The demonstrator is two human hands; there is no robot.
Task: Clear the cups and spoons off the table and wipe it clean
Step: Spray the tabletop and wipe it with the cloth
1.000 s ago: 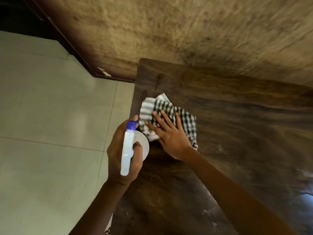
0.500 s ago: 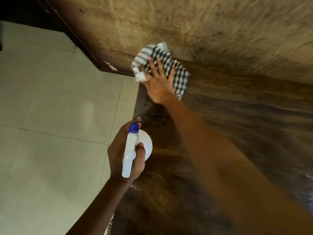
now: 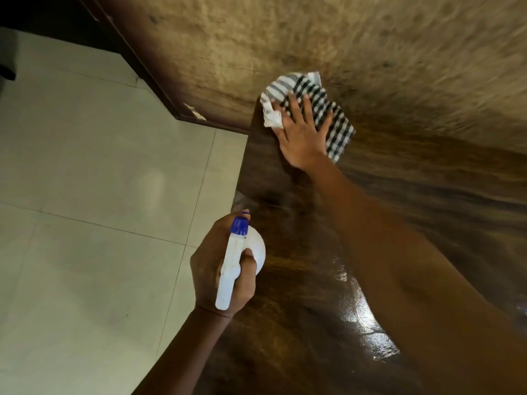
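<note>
Head view, mid-wipe: our right hand (image 3: 302, 138), fingers spread flat, presses the checked cloth (image 3: 338, 121) beneath them onto the table (image 3: 285, 212); left hand (image 3: 211, 269) grips the spray bottle (image 3: 229, 269). Next, we'd likely sweep to unwiped wood.

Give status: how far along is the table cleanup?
Done: no cups or spoons on the visible table. In hand: right hand presses the cloth at the far left corner; left hand grips a bottle. Left: wet sheen on the near part looks unwiped.
</note>
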